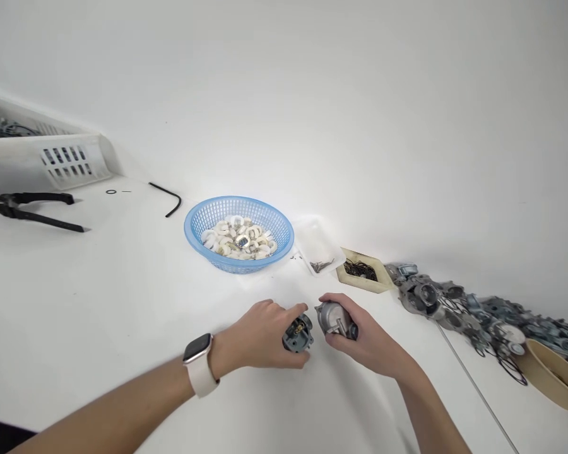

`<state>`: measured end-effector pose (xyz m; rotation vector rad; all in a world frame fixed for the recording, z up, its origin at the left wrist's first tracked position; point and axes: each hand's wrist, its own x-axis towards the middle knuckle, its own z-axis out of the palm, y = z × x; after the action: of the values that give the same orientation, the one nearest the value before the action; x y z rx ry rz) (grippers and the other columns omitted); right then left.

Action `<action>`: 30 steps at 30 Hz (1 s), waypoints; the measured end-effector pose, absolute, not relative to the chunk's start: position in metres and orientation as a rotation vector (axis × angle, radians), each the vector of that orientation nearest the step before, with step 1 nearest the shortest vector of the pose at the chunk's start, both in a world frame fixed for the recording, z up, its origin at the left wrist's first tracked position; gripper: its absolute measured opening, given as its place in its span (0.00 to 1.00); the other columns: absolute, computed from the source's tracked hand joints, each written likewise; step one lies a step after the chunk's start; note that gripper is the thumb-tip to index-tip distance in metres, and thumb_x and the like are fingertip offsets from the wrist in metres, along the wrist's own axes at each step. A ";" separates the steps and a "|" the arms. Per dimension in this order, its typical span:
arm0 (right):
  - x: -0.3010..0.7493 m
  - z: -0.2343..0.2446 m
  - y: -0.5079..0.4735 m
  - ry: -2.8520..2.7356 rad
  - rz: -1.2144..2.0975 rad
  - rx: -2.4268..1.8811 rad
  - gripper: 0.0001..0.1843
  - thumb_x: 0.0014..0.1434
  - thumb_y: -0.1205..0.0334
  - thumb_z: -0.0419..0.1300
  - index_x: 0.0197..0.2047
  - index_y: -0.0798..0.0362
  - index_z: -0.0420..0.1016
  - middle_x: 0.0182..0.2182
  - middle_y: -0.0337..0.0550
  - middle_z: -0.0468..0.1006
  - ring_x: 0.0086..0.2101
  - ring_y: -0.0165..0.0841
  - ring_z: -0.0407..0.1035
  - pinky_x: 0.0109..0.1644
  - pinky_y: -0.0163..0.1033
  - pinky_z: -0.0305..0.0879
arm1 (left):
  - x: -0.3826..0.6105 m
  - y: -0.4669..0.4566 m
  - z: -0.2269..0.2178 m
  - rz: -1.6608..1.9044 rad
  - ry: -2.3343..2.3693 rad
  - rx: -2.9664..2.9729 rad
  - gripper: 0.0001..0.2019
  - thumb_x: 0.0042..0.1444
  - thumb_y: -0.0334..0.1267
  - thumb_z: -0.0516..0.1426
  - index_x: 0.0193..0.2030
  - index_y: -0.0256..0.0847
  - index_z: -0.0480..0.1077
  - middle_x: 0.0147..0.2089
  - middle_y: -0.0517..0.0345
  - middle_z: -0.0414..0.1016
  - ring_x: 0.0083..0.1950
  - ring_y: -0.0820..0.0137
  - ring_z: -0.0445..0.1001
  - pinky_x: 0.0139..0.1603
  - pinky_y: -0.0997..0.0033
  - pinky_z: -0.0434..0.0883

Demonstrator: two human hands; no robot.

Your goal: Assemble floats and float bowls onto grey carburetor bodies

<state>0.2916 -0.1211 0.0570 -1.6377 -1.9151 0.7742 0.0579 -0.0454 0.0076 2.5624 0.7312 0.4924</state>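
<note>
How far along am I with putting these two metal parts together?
Done so far: nothing on the table shows as a finished assembly. In hand: your left hand holds a dark metal body and your right hand holds a grey metal cover; the two sit close but apart, not joined. Left: a pile of metal parts lies to the right, and the blue basket holds many white rings.

Dull grey cast metal is seen in the small carburettor body [297, 334] and rounded bowl cover [335, 320] at lower centre. Glossy perforated plastic forms the blue basket [194, 230]; the white tabletop [99, 302] is matt.
</note>
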 end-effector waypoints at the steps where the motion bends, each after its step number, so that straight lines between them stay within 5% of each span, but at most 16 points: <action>1: 0.291 0.053 -0.121 -1.858 0.815 -1.650 0.28 0.59 0.66 0.62 0.63 0.43 0.68 0.50 0.44 0.77 0.40 0.37 0.75 0.43 0.44 0.76 | 0.057 -0.045 0.009 0.491 0.748 2.575 0.33 0.52 0.59 0.63 0.60 0.44 0.67 0.29 0.61 0.76 0.28 0.59 0.75 0.36 0.61 0.70; 5: 0.286 0.032 -0.124 -1.600 0.878 -1.693 0.26 0.62 0.59 0.62 0.63 0.45 0.68 0.47 0.46 0.78 0.34 0.36 0.74 0.31 0.39 0.74 | 0.054 -0.043 0.014 0.449 0.770 2.666 0.34 0.48 0.72 0.61 0.48 0.43 0.71 0.23 0.62 0.69 0.24 0.62 0.70 0.36 0.60 0.68; 8: 0.279 0.020 -0.128 -1.591 0.726 -1.673 0.23 0.61 0.57 0.64 0.59 0.44 0.71 0.50 0.46 0.76 0.43 0.39 0.75 0.42 0.44 0.77 | 0.054 -0.040 0.015 0.500 0.763 2.718 0.33 0.45 0.72 0.63 0.41 0.43 0.70 0.30 0.59 0.72 0.29 0.61 0.72 0.37 0.59 0.67; 11: 0.271 0.017 -0.131 -1.644 0.647 -1.622 0.21 0.61 0.59 0.63 0.58 0.43 0.72 0.55 0.46 0.72 0.52 0.41 0.72 0.55 0.48 0.74 | 0.056 -0.039 0.011 0.552 0.736 2.704 0.33 0.42 0.69 0.65 0.43 0.43 0.69 0.39 0.55 0.73 0.36 0.59 0.74 0.40 0.58 0.68; 17: 0.263 0.014 -0.128 -1.473 0.781 -1.587 0.15 0.68 0.60 0.52 0.54 0.46 0.73 0.53 0.47 0.71 0.45 0.38 0.73 0.45 0.43 0.76 | 0.061 -0.040 0.004 0.467 0.685 2.626 0.27 0.49 0.61 0.66 0.45 0.43 0.67 0.36 0.58 0.74 0.36 0.58 0.75 0.44 0.56 0.69; 27: 0.266 0.001 -0.127 -1.737 0.464 -1.412 0.16 0.70 0.60 0.57 0.59 0.45 0.65 0.55 0.50 0.69 0.52 0.40 0.70 0.54 0.49 0.72 | 0.067 -0.040 -0.002 0.427 0.712 2.461 0.28 0.47 0.58 0.67 0.47 0.46 0.66 0.38 0.60 0.75 0.39 0.60 0.76 0.40 0.63 0.68; 30: 0.274 -0.004 -0.129 -1.762 0.520 -1.412 0.20 0.69 0.60 0.59 0.62 0.44 0.63 0.54 0.49 0.73 0.48 0.38 0.73 0.49 0.44 0.74 | 0.067 -0.039 0.001 0.396 0.706 2.403 0.26 0.46 0.54 0.68 0.47 0.46 0.67 0.39 0.61 0.75 0.39 0.61 0.75 0.38 0.64 0.69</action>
<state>0.2742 -0.1287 -0.0045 -1.4122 -1.7624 0.5199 0.0667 -0.0392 0.0015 2.4026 0.7062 0.3963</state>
